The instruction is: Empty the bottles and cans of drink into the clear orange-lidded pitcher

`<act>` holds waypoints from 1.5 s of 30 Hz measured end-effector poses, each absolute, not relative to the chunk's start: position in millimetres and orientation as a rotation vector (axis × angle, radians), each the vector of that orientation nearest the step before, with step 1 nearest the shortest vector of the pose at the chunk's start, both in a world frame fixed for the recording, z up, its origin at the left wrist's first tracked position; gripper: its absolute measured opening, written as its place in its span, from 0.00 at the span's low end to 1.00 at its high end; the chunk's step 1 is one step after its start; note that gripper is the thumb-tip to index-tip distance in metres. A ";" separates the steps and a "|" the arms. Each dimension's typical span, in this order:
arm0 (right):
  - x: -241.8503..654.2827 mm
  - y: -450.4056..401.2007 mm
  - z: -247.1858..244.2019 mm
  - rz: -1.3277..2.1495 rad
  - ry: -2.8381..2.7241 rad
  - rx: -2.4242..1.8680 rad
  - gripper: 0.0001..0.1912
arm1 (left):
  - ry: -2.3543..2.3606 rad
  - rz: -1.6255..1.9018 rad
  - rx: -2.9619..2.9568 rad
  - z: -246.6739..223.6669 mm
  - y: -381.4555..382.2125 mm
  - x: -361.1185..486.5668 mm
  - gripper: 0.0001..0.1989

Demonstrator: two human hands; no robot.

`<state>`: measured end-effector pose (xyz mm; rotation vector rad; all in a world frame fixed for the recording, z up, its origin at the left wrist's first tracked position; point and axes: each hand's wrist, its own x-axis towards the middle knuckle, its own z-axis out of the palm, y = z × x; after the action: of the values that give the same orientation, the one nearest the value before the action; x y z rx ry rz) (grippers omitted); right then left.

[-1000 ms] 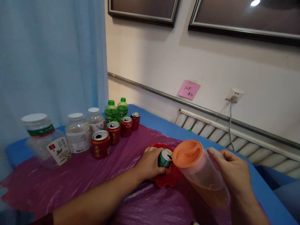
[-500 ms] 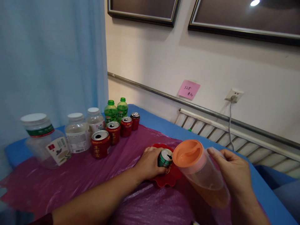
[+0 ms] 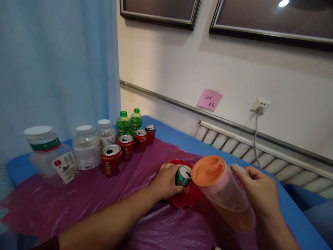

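My left hand is wrapped round a green drink can, whose top shows an open mouth. The can is over a red scalloped plate; its base is hidden. My right hand grips the handle of a clear plastic pitcher with an orange lid. Tilted to the left, the pitcher has its lid edge close beside the can's rim. Some brownish liquid shows in its lower part. I cannot see a stream between the two.
On the purple plastic sheet stand several red cans, two green bottles and three clear jars with white lids. A radiator and a corded wall socket lie beyond the blue table edge.
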<state>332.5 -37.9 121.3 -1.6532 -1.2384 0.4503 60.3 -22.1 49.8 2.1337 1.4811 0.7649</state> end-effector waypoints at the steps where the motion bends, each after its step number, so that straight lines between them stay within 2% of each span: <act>1: 332.1 -37.9 121.6 0.454 -1.238 -1.651 0.27 | 1.480 0.763 2.134 49.9 -22.1 60.3 0.31; 45: 332.9 -38.5 121.1 0.409 -1.279 -1.654 0.28 | 1.488 0.747 2.145 48.9 -22.0 60.3 0.31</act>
<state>332.9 -38.5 121.1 -1.6543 -1.2788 0.4085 60.3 -22.0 48.9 2.1453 1.4880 0.7474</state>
